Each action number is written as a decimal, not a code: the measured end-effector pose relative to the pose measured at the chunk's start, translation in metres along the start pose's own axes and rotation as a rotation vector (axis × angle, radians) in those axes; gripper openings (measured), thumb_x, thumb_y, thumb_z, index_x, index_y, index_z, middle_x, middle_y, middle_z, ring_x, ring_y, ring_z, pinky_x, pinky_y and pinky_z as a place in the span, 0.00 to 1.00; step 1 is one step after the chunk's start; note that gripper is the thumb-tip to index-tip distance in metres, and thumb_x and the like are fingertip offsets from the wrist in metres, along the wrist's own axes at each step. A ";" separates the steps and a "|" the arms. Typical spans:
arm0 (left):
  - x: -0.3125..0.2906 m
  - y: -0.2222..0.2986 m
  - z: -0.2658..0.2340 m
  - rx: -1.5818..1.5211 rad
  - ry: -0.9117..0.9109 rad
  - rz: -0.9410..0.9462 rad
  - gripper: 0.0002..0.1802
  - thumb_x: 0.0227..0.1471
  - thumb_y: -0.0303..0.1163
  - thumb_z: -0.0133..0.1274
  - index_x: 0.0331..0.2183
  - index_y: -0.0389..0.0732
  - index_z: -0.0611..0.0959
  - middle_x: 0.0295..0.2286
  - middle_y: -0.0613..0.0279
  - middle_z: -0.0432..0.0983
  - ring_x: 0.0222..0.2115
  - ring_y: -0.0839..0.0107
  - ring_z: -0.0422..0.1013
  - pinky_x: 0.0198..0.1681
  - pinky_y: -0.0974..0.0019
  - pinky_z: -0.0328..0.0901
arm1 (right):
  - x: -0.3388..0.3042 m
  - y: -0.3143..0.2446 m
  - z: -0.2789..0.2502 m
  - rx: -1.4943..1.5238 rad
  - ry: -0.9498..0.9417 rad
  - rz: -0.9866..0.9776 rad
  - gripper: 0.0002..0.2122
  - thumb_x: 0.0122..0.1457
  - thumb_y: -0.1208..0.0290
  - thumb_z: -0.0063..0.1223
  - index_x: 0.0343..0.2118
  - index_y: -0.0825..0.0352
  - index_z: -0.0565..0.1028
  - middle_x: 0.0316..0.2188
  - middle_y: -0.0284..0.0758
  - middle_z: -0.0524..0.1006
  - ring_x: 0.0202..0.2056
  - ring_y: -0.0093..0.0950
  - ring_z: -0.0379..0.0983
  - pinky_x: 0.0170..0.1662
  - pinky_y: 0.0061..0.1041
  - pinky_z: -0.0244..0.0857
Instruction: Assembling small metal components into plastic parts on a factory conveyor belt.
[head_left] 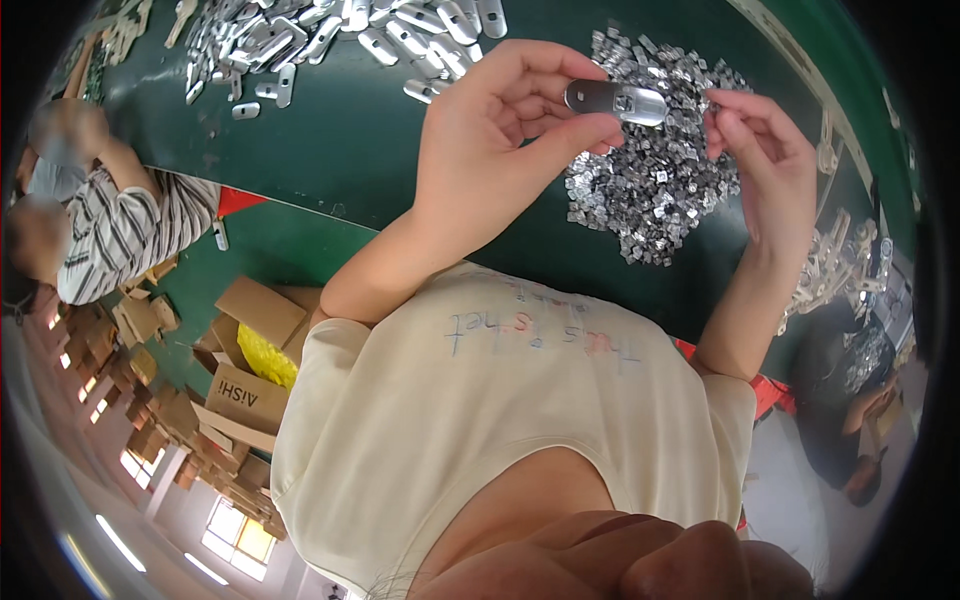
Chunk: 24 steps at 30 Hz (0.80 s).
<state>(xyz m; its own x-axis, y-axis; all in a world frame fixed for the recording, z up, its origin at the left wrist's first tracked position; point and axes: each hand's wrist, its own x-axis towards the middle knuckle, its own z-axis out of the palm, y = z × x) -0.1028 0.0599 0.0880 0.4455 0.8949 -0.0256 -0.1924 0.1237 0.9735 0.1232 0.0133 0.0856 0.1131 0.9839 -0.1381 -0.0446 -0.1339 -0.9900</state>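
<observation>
Between the thumb and fingers of my left hand point(510, 125) is an oblong silver metal plate point(592, 98) with rounded ends. A small hole shows near one end, and a small square metal piece sits toward the other. My right hand point(768, 150) is raised just to the right of the plate, apart from it, thumb and index finger close together; whether a small part is pinched there I cannot make out. Below and behind both hands spreads a heap of small square metal pieces point(665, 185) on the green table point(340, 130).
Many similar oblong metal plates point(405, 40) lie piled at the far left of the table. Cream-coloured parts point(835, 265) lie at the right edge. An open cardboard box point(245, 400) with yellow contents stands at the lower left. Other people sit left and right, one in a striped shirt point(135, 230).
</observation>
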 end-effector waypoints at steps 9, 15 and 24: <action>-0.007 0.005 0.020 0.055 -0.061 0.029 0.16 0.44 0.13 0.52 0.39 0.28 0.72 0.28 0.51 0.76 0.29 0.69 0.75 0.33 0.73 0.70 | -0.041 -0.029 0.022 0.038 0.030 -0.074 0.13 0.52 0.84 0.49 0.42 0.76 0.70 0.32 0.37 0.73 0.29 0.22 0.68 0.32 0.18 0.62; -0.008 -0.002 0.026 0.204 -0.123 0.120 0.16 0.43 0.12 0.52 0.38 0.28 0.73 0.29 0.54 0.75 0.30 0.71 0.75 0.33 0.75 0.69 | -0.051 -0.031 0.039 -0.283 0.175 -0.304 0.08 0.47 0.87 0.52 0.32 0.75 0.74 0.30 0.37 0.71 0.33 0.24 0.67 0.36 0.17 0.60; -0.009 -0.004 0.029 0.304 -0.170 0.259 0.15 0.43 0.11 0.52 0.37 0.29 0.74 0.30 0.56 0.75 0.31 0.72 0.74 0.34 0.76 0.69 | -0.034 -0.009 0.040 0.151 0.012 -0.222 0.17 0.45 0.90 0.49 0.41 0.74 0.69 0.34 0.35 0.67 0.36 0.20 0.64 0.38 0.17 0.60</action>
<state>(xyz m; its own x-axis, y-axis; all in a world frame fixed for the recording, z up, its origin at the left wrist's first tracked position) -0.0811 0.0389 0.0909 0.5592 0.7933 0.2410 -0.0619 -0.2499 0.9663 0.0804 -0.0146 0.1001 0.1488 0.9855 0.0810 -0.1646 0.1055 -0.9807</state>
